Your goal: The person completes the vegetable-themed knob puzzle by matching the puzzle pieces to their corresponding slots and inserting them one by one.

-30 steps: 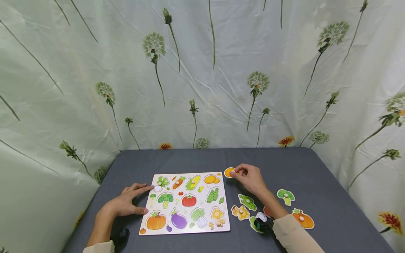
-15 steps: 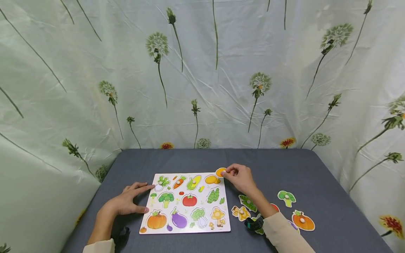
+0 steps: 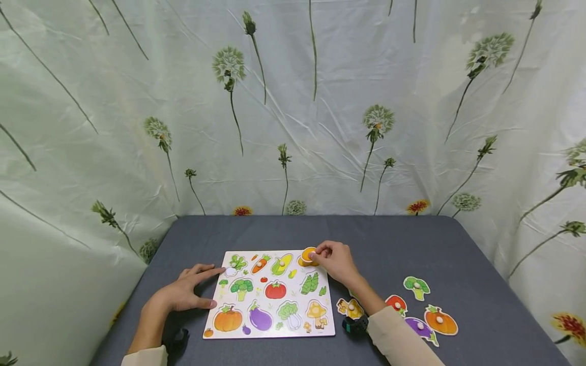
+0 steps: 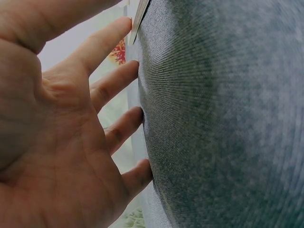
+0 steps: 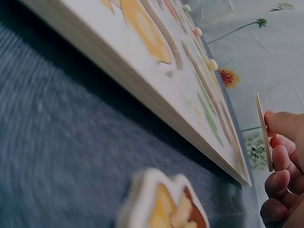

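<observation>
A white vegetable puzzle board [image 3: 294, 296] lies on the dark grey table. My right hand [image 3: 336, 262] pinches an orange-yellow oval puzzle piece [image 3: 309, 253] over the matching picture at the board's far right corner. The right wrist view shows this piece [image 5: 264, 133] edge-on, above the board, between thumb and fingers. My left hand [image 3: 185, 291] has its fingers spread, with index finger and thumb at the board's left edge. In the left wrist view, the other fingertips [image 4: 135, 116] touch the cloth. Knobbed corn [image 3: 281, 264] and carrot [image 3: 261, 264] pieces sit in the board's far row.
Right of the board lie loose puzzle pieces: a mushroom [image 3: 351, 308], a tomato [image 3: 394, 303], an eggplant [image 3: 418, 327], a pumpkin [image 3: 441, 321] and a broccoli [image 3: 417, 287]. My right forearm hides others. A flowered curtain [image 3: 329, 127] hangs behind the table.
My right hand has carried the orange-yellow piece leftward from beside the board to over its far right corner. The left hand stays at the board's left edge.
</observation>
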`<state>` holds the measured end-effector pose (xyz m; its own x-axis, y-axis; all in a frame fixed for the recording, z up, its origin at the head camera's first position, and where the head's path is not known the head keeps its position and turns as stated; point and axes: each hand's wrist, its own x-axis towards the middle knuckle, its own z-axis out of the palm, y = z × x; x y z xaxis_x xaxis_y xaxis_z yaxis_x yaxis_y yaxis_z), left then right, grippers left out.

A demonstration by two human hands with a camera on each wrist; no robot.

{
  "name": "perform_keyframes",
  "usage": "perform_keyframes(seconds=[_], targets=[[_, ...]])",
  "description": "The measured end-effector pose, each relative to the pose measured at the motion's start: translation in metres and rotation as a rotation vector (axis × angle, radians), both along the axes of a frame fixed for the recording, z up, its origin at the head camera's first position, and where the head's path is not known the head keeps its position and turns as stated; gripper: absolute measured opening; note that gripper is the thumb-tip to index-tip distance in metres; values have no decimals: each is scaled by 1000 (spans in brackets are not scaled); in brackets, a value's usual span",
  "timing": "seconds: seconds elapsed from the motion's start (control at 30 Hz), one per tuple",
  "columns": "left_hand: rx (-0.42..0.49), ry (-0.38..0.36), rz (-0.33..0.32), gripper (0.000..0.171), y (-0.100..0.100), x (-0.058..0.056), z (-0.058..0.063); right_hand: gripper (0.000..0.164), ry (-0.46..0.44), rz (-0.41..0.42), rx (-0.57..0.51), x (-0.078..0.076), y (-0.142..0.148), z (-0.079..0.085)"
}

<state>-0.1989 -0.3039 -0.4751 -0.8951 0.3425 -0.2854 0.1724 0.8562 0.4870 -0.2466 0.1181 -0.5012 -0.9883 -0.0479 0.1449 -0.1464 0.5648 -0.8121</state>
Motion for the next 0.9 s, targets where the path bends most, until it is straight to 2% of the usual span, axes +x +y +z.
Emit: perform_keyframes(seconds=[0.3,0.5,0.9], targets=[[8,-6,1,89,2,1,2,18,-29,-3,13,-1,-10,-11],[11,-9,-2,89,3,1,1,19,-46,-22,33,-2,-14,-13],[25,-1,-5,90,0,2,0,20,-15,-50,113,2,-17,-14]])
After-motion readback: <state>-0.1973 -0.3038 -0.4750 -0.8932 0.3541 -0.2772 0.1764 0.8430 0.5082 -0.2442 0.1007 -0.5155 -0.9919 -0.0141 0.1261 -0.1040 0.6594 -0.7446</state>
